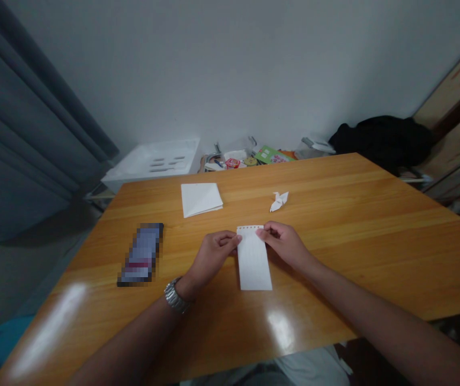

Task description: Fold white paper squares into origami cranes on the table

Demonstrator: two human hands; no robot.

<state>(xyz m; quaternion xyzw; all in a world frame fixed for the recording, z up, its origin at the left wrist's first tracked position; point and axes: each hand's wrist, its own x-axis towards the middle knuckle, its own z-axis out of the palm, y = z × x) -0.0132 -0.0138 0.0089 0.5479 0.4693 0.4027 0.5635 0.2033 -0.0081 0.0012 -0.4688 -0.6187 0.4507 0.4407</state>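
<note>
Bare arms, the left arm (pixel 129 335) and the right arm (pixel 386 321), reach out over a shiny wooden table (pixel 346 214). A silver watch (pixel 177 296) sits on the left wrist.

Between the hands lies a strip of white paper (pixel 253 258). It is long and thin, and flat on the table near the middle of the view. Its top edge has a row of tiny holes, as if it was torn from a notepad. No folds show on it.

Both hands are closed on the top of the strip in a small pinch. The left hand (pixel 213 259) holds the top left corner, and the right hand (pixel 284 245) holds the top right corner.

Past the strip, a folded white paper square (pixel 200 199) lies on the table. To its right sits a small folded paper bird (pixel 279 201). Left of the hands lies a flat, dark thing (pixel 141 254), blurred into little squares, so I cannot tell what it is.

Behind the table are a white plastic box (pixel 151 162), a heap of small things with a green book (pixel 270 155), and a black cloth (pixel 380 141). A gray curtain (pixel 21 118) hangs on the left, and wooden cupboards (pixel 455 118) stand on the right.
</note>
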